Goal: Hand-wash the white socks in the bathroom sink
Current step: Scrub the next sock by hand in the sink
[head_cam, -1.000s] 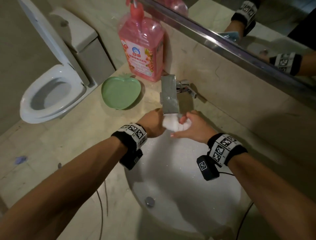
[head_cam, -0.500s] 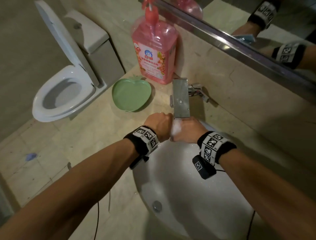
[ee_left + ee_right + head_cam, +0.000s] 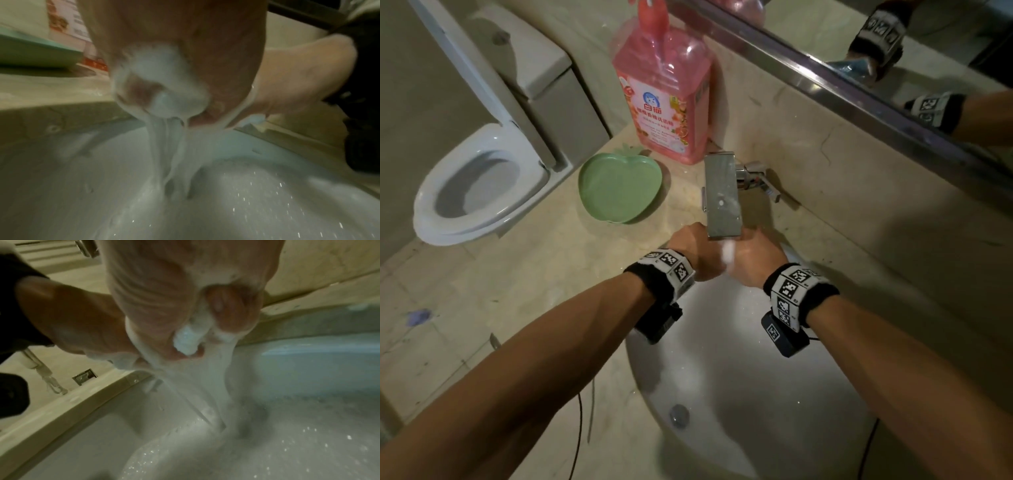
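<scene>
Both hands are pressed together under the square metal faucet [image 3: 722, 197] at the far rim of the white sink [image 3: 774, 394]. A wet white sock [image 3: 728, 254] shows as a thin strip between them. My left hand [image 3: 697, 251] grips one bunched end of the sock [image 3: 162, 82], and my right hand [image 3: 755, 258] squeezes the other end, with a white fold of the sock [image 3: 188, 339] poking out between its curled fingers. Milky water streams down from both fists into the sink basin [image 3: 226, 443].
A pink detergent pump bottle [image 3: 666, 99] stands on the counter behind a green apple-shaped dish [image 3: 619, 186]. A toilet [image 3: 479, 185] with its lid up is at the left. The mirror edge [image 3: 825, 73] runs above the backsplash. The sink drain [image 3: 678, 415] sits near me.
The hands have closed together around the sock, which showed as a white bundle a second ago. They now sit further under the faucet, and my view has shifted slightly.
</scene>
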`<state>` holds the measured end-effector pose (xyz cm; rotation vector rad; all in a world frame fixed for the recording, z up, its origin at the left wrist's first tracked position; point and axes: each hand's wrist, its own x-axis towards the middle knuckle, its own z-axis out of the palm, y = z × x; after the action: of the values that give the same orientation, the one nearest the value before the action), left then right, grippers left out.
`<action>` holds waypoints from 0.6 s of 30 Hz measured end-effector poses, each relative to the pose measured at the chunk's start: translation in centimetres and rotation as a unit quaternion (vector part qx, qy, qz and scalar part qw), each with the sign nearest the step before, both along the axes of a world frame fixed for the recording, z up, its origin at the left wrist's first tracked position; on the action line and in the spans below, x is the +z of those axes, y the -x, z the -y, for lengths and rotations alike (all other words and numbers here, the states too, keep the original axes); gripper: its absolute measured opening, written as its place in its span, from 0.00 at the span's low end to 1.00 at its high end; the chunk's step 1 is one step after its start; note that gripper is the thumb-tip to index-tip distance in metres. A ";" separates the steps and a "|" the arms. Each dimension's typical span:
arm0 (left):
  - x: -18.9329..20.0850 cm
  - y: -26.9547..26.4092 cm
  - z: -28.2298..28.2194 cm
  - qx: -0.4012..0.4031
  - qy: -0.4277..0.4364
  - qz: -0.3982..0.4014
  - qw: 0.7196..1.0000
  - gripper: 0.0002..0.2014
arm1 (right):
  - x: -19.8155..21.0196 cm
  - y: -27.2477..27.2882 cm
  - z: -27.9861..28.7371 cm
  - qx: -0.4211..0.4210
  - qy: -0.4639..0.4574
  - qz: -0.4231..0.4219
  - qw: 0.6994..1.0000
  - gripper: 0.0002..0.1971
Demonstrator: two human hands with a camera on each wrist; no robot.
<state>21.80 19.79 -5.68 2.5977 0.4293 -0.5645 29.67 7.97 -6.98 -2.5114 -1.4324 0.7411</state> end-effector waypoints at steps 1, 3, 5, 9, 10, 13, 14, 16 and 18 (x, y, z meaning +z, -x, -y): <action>0.0 0.2 -0.3 -0.014 -0.001 -0.004 1.000 0.30 | -0.2 0.0 0.0 -0.037 0.000 -0.020 0.999 0.16; 0.2 0.9 -1.0 0.007 0.047 0.003 0.999 0.34 | -0.6 0.1 0.1 -0.073 -0.001 -0.056 0.996 0.20; 0.6 1.8 -1.8 0.086 0.172 0.033 0.981 0.40 | -1.0 0.2 0.7 -0.108 -0.029 -0.140 0.984 0.22; 1.3 3.8 -3.3 0.170 0.235 0.107 0.951 0.24 | -0.5 1.2 1.0 -0.162 -0.097 -0.304 0.934 0.20; 1.5 4.3 -3.5 0.165 0.235 0.119 0.950 0.22 | -0.3 1.6 0.7 -0.162 -0.099 -0.316 0.930 0.21; 1.9 5.7 -3.8 0.173 0.259 0.167 0.935 0.27 | 0.0 2.4 -0.3 -0.209 -0.128 -0.362 0.899 0.18; 2.1 6.0 -3.9 0.195 0.262 0.174 0.929 0.31 | 0.1 2.6 -0.5 -0.219 -0.147 -0.375 0.889 0.16; 2.3 6.4 -4.2 0.218 0.240 0.164 0.932 0.34 | 0.6 3.2 -0.7 -0.207 -0.172 -0.378 0.886 0.22; 2.3 6.6 -4.2 0.190 0.219 0.149 0.945 0.31 | 0.8 3.5 -0.8 -0.184 -0.186 -0.381 0.887 0.23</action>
<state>15.23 23.99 -3.42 2.0547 0.6039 -0.1089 26.20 8.80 -6.17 -1.7849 -0.7059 1.0764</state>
